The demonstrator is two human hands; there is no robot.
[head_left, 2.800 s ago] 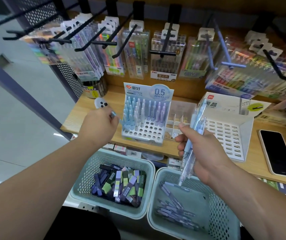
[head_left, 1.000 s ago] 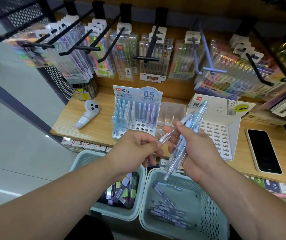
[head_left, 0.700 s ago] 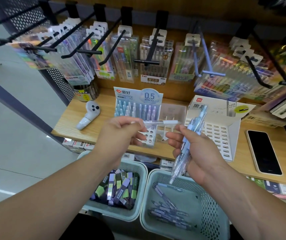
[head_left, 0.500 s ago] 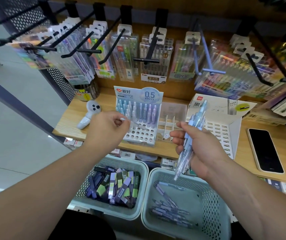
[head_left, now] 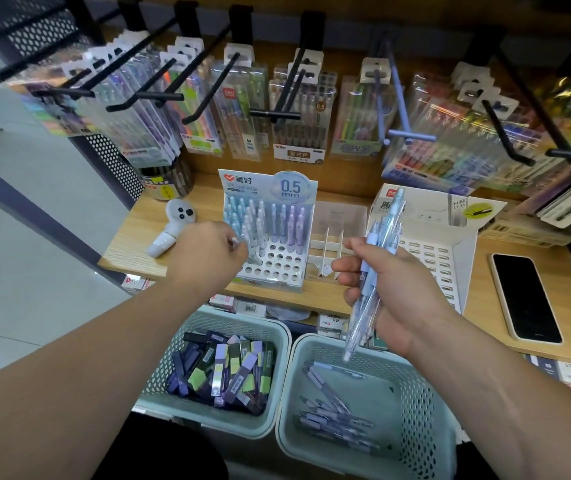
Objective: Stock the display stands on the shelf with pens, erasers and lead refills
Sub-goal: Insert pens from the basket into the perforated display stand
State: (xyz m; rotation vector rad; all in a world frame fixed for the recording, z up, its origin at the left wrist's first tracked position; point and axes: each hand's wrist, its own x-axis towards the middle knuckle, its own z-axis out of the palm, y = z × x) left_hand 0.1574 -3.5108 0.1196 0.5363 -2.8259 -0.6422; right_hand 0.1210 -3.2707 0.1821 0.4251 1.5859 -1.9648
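Seating pen (head_left: 254, 260) in stand (head_left: 266, 183) on shelf (head_left: 138, 244): pinched in curled fingers (head_left: 233, 252) of left hand (head_left: 207, 258), long axis slanting down-right toward front-left holes (head_left: 277, 268), just beside fingers. Gripped in right hand (head_left: 394, 296): bundle (head_left: 386, 223) of pens, near upright, right of stand. Left hand nearer.

A pale glossy floor (head_left: 17, 289) is seen beside a light wooden shelf (head_left: 131, 237), bordered by a black perforated metal panel (head_left: 117, 168).
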